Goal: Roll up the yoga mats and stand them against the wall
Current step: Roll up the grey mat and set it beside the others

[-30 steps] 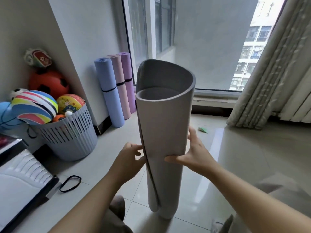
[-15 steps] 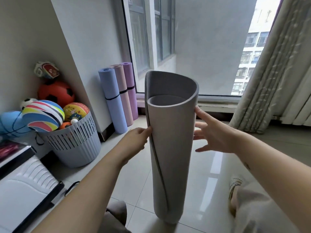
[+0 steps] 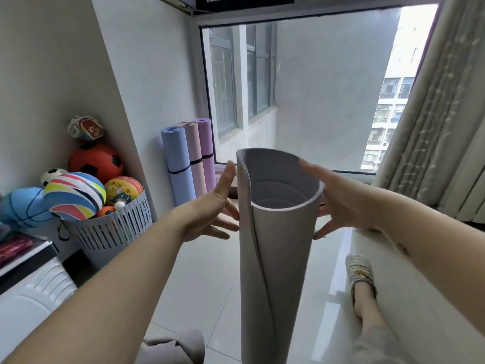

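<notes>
Standing loosely rolled on the floor (image 3: 210, 285), the grey yoga mat (image 3: 278, 258) sits between the left hand (image 3: 210, 208) and right hand (image 3: 343, 200), both spread wide; three rolled mats (image 3: 189, 158) lean on the wall beside a basket of balls (image 3: 110, 227)

The grey yoga mat (image 3: 275, 258) looks like matt foam, finely ribbed along its inner wall. The floor (image 3: 210, 271) is glossy pale tile, mirroring the window light. The basket (image 3: 110, 229) is slatted matt plastic. The curtain (image 3: 433, 114) is woven cloth with a faint pattern. The slipper (image 3: 359, 271) looks knitted.
</notes>
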